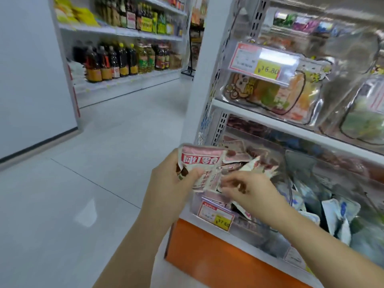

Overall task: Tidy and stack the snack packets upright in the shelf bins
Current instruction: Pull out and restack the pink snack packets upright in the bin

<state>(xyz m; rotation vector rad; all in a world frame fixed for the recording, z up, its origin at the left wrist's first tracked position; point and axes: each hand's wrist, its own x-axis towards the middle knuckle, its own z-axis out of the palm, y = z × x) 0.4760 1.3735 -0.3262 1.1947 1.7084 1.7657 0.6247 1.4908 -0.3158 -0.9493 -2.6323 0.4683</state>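
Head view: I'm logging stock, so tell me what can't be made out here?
- Upper price tag: small print blurred; only the yellow price reads.
- Pink packets in the left hand: overlapping, count unclear.
- Right hand: motion blur hides whether it pinches a packet.
- Lower bin: contents smeared behind its clear front, cut off by the right edge.

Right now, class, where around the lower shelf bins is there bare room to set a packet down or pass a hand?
A hand passes between the shelf board and the pink packets below. The floor left of the orange base is bare. The blue-white packets bin is crowded.
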